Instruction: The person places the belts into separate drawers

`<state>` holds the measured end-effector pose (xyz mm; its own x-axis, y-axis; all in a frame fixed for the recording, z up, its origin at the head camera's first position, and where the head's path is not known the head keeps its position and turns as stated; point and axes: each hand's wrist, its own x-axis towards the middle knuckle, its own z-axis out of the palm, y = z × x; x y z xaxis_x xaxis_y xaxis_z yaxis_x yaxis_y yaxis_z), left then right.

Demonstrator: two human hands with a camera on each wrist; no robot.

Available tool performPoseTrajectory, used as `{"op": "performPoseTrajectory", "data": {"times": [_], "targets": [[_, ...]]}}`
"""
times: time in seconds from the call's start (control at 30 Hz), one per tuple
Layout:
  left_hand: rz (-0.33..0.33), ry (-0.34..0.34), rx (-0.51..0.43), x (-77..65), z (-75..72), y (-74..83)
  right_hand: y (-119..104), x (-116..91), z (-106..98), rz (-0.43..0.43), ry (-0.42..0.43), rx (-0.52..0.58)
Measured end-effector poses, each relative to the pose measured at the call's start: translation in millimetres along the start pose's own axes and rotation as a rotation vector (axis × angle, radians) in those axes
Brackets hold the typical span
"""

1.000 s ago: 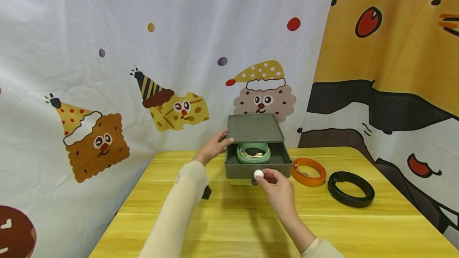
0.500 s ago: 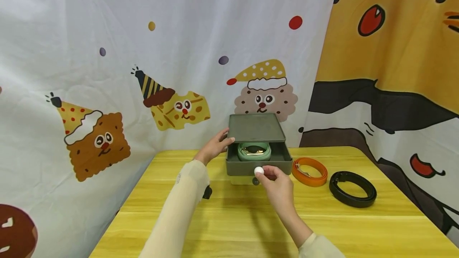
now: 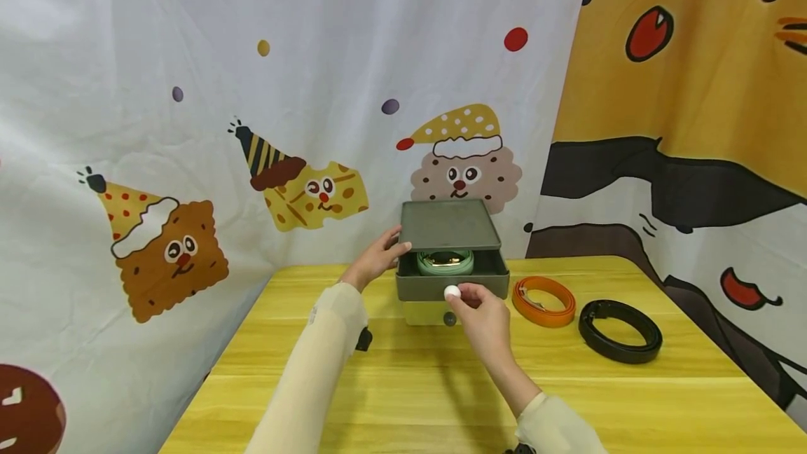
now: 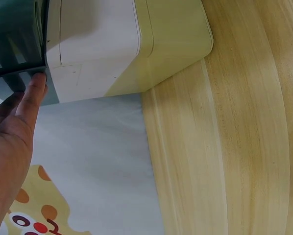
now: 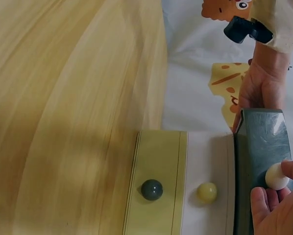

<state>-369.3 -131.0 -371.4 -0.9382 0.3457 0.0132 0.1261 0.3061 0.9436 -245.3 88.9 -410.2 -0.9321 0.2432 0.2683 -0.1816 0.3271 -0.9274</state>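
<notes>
A small drawer cabinet has a grey-green top section [image 3: 449, 225], a white middle drawer [image 5: 207, 152] and a yellow bottom drawer [image 5: 158, 152]. Its grey-green top drawer [image 3: 416, 291] is partly pulled out, with a coiled green belt [image 3: 446, 267] inside, partly hidden under the top. My right hand [image 3: 485, 319] pinches the drawer's round white knob [image 5: 276, 176] between thumb and fingers. My left hand [image 3: 378, 258] rests on the cabinet's left side near the top, its fingers [image 4: 33, 98] extended against the grey-green wall.
Right of the cabinet on the wooden table [image 3: 403, 391] lie a coiled orange belt [image 3: 548, 318] and a coiled black belt [image 3: 621, 353]. A printed curtain [image 3: 353, 90] hangs behind. The lower drawers carry a yellow knob [image 5: 207, 193] and a dark knob [image 5: 152, 190].
The top drawer has slid inward, away from me, with my right hand on its knob. More of the green belt is now under the top. My left hand has stayed in place.
</notes>
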Motion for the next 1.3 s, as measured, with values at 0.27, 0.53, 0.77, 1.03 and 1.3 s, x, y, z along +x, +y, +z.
{"op": "performPoseTrajectory", "data": {"times": [0.27,0.53,0.77,1.03,1.3], "targets": [[0.003,0.0,-0.013,1.7,-0.2,-0.7,-0.6,12.8,1.1,-0.001,0.002,-0.025],[0.0,0.004,-0.032,1.3,-0.6,-1.1,0.0,21.3,4.0,-0.002,-0.003,-0.038],[-0.005,-0.013,-0.033,0.4,0.0,0.2,2.2,25.9,6.3,0.0,-0.002,-0.035],[-0.021,-0.028,-0.012,1.0,-1.7,0.9,4.1,33.2,7.8,0.002,-0.011,-0.033],[-0.026,-0.024,-0.022,2.0,-4.4,2.2,1.7,39.0,8.5,0.014,-0.037,-0.031]]}}
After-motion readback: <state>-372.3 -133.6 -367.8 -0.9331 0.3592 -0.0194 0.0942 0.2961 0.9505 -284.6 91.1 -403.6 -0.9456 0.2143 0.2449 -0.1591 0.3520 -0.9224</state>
